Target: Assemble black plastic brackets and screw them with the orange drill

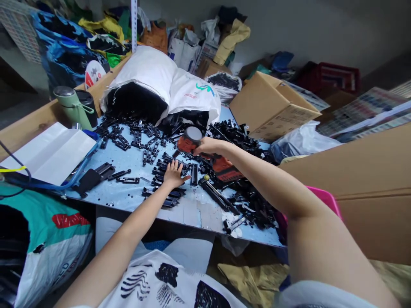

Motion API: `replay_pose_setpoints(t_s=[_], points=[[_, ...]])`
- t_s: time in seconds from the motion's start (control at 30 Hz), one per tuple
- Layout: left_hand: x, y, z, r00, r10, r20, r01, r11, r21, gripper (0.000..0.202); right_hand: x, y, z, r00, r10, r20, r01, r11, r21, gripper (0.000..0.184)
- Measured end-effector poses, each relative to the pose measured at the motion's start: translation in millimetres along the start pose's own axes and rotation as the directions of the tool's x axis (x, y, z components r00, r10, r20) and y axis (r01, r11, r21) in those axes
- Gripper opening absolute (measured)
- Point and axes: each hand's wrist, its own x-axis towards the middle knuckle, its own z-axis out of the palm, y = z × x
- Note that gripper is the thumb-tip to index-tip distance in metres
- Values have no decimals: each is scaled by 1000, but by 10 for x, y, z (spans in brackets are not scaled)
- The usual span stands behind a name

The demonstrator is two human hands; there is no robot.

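My right hand is wrapped round the handle of a red and black cordless power drill, held over the blue tabletop. The drill's round grey end faces up towards me, and its tip is hidden. Fingers spread, my left hand rests on a row of black plastic parts lined up side by side. One single black part lies just right of the left hand. Farther right is a long black piece with a yellowish knob at its end.
Two white sacks spill black parts at the back. A loose heap of black parts covers the right side. A green flask and a paper-covered blue tray stand left. A cardboard box sits back right.
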Motion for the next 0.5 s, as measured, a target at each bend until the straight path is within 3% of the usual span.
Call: replay_pose_setpoints(t_s=[0.1, 0.23, 0.4, 0.5], points=[[-12, -6, 29, 998, 7, -63, -7, 1000, -8, 88, 396, -345, 35, 996, 45, 83, -31, 986, -162, 23], [-18, -4, 62, 993, 30, -111, -34, 999, -30, 87, 685, -538, 62, 986, 61, 157, -5, 943, -333, 22], [2, -8, 84, 994, 25, -104, -30, 998, -49, 87, 750, -565, 102, 983, -39, 177, 116, 888, -444, 18], [6, -9, 64, 996, 14, -89, -20, 998, -65, 90, 627, -533, 130, 979, -38, 200, 114, 916, -385, 16]])
